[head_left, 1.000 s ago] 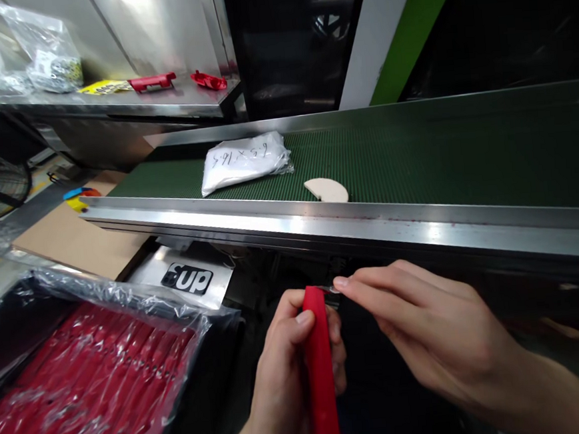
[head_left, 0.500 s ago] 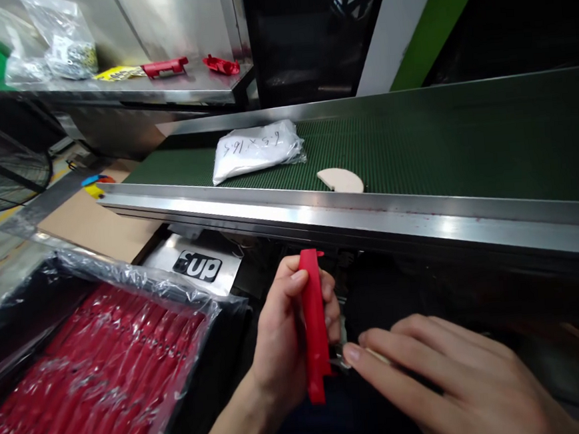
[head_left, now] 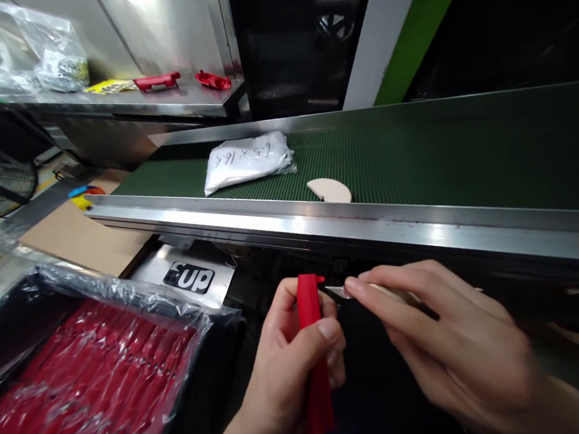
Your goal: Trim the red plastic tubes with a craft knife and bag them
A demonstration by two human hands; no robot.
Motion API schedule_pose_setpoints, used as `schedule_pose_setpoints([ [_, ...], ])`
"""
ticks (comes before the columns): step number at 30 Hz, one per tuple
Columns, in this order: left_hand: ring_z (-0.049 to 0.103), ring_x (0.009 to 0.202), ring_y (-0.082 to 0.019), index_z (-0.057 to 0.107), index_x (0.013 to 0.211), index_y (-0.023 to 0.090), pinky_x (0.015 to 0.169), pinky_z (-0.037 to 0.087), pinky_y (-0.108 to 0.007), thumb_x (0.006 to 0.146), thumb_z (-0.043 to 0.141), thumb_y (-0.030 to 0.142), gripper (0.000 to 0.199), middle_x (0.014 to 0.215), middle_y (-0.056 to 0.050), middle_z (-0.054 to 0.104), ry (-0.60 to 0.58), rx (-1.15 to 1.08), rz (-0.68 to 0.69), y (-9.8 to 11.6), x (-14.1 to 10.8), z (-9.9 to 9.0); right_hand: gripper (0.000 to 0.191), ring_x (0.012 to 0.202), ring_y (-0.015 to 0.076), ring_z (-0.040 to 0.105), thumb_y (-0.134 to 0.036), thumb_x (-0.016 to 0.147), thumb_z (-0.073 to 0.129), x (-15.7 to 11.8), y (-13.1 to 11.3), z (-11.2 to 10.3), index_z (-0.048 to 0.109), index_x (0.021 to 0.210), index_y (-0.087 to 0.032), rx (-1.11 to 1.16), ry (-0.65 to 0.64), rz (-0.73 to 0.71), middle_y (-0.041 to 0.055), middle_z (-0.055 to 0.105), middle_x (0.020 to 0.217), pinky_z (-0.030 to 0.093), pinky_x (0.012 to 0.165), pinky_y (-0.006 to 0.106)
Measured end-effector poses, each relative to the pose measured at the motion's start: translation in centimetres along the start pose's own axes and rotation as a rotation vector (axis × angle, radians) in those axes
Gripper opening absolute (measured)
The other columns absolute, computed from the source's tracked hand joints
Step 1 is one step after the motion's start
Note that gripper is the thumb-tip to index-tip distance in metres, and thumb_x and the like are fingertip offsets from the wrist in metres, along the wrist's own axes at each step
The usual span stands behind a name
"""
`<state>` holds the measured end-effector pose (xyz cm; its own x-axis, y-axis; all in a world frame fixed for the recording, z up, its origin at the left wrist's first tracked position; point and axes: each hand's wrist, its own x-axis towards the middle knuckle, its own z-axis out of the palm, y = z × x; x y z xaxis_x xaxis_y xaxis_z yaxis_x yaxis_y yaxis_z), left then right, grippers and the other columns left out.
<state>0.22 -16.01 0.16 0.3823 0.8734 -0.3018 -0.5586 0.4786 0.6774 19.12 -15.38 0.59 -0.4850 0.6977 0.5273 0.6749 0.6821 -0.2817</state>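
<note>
My left hand point(head_left: 291, 364) grips a long red plastic part point(head_left: 317, 389) upright, its top end level with my fingertips. My right hand point(head_left: 439, 339) pinches a small blade point(head_left: 337, 291) with a pale handle, its tip just to the right of the red part's top end. Both hands are below the steel edge of the conveyor point(head_left: 350, 229).
A black bin lined with clear plastic point(head_left: 82, 380) holds several red parts at the lower left. On the green belt point(head_left: 455, 157) lie a white bag point(head_left: 247, 160) and a pale half-disc point(head_left: 330, 190). Two red parts point(head_left: 158, 81) and plastic bags rest on a steel shelf behind.
My right hand went down to the red part's lower end, then came back up to its top with the blade. My left thumb has shifted across the part's front.
</note>
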Motion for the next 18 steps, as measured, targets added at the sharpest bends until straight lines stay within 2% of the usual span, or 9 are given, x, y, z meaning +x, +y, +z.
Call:
schedule_pose_setpoints([
  [9, 0.041, 0.052, -0.003, 0.048, 0.089, 0.019, 0.046, 0.035, -0.015, 0.083, 0.067, 0.027, 0.021, 0.072, 0.005, 0.047, -0.013, 0.035, 0.004, -0.41, 0.08, -0.20, 0.056, 0.101, 0.0196, 0.055, 0.000, 0.087, 0.055, -0.57, 0.15, 0.44, 0.052, 0.139, -0.021, -0.054, -0.008, -0.009, 0.0061, 0.060, 0.119, 0.046, 0.083, 0.034],
  [18, 0.042, 0.052, -0.003, 0.048, 0.088, 0.018, 0.047, 0.035, -0.015, 0.082, 0.067, 0.028, 0.022, 0.073, 0.005, 0.048, 0.028, 0.083, -0.008, -0.27, -0.12, 0.36, 0.053, 0.100, 0.0190, 0.055, -0.001, 0.087, 0.055, -0.75, 0.17, 0.29, 0.054, 0.137, -0.019, -0.044, 0.010, -0.010, 0.0068, 0.060, 0.117, 0.046, 0.082, 0.033],
])
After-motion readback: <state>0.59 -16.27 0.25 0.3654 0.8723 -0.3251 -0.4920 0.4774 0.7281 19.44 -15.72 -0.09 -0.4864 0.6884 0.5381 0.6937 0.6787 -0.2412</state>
